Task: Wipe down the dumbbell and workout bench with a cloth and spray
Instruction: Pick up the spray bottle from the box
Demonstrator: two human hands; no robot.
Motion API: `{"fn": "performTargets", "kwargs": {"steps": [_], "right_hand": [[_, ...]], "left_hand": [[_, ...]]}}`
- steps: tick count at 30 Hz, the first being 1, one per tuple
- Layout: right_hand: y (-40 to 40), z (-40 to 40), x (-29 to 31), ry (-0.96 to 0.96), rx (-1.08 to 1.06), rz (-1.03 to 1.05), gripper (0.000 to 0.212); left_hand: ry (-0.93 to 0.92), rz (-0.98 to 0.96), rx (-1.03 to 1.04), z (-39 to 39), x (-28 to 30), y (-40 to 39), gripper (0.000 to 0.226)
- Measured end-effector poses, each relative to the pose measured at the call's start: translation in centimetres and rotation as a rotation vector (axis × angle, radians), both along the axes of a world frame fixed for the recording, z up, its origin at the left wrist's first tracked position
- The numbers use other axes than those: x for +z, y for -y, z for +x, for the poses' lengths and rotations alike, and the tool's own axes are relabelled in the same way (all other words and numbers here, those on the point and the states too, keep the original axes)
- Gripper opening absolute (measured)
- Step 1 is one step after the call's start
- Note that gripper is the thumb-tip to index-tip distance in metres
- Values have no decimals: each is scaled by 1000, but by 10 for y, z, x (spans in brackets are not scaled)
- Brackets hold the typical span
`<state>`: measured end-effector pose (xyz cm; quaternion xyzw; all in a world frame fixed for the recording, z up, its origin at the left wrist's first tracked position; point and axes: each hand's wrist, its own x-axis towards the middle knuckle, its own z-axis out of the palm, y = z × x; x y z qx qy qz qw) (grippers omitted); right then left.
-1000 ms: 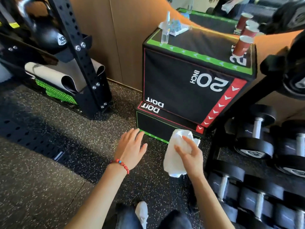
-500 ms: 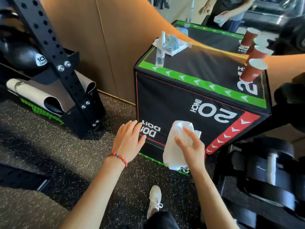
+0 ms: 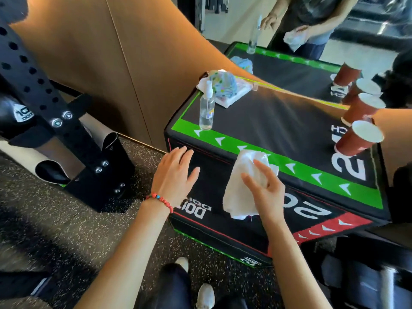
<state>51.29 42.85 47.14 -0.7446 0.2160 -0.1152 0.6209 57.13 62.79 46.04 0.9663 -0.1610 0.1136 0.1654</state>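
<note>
We have stood up, so our left hand [image 3: 174, 175] and right hand [image 3: 265, 188] now sit near the black box's [image 3: 289, 121] top edge. The white cloth [image 3: 243, 181] has risen from the box's foot, apparently reaching the green border.

Red paper cups [image 3: 356, 139] stand on the plyo box [image 3: 289, 121].

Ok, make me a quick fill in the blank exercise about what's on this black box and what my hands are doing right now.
1. The right hand holds a white ____ against the black box.
2. The clear spray bottle stands ____ on top of the box.
3. The left hand wears a beaded ____ at the wrist.
4. The paper cups on the box are ____ on the outside.

Missing words: cloth; upright; bracelet; red
</note>
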Motion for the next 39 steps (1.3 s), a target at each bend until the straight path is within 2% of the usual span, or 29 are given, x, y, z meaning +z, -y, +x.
{"fn": "performTargets", "kwargs": {"steps": [10, 15, 17, 23, 26, 29, 32, 33, 37, 39], "right_hand": [[-4, 71, -2, 17, -187, 20, 35], [-13, 98, -1, 23, -260, 34, 33], [-16, 104, -1, 23, -284, 29, 32], [-20, 112, -4, -7, -349, 38, 35], [-20, 113, -4, -2, -382, 50, 35], [-18, 113, -4, -2, -446, 52, 36], [-14, 107, -4, 5, -520, 65, 35], [-13, 103, -4, 12, -542, 68, 35], [-9, 79, -5, 34, -644, 99, 34], [-7, 64, -6, 40, -697, 92, 35]], "left_hand": [[64, -243, -118, 113, 11, 10, 55], [-124, -554, -128, 153, 10, 25, 61], [-142, -634, -156, 164, 7, 31, 66], [-141, -772, -189, 182, 0, 48, 46], [-207, -843, -170, 188, -3, 51, 40], [-388, -1007, -206, 189, 0, 56, 36], [-551, -1157, -266, 183, 9, 67, 10], [-588, -1168, -267, 179, 12, 72, 8], [-736, -1196, -332, 154, 17, 94, 22], [-774, -1210, -424, 136, 17, 104, 37]]}}
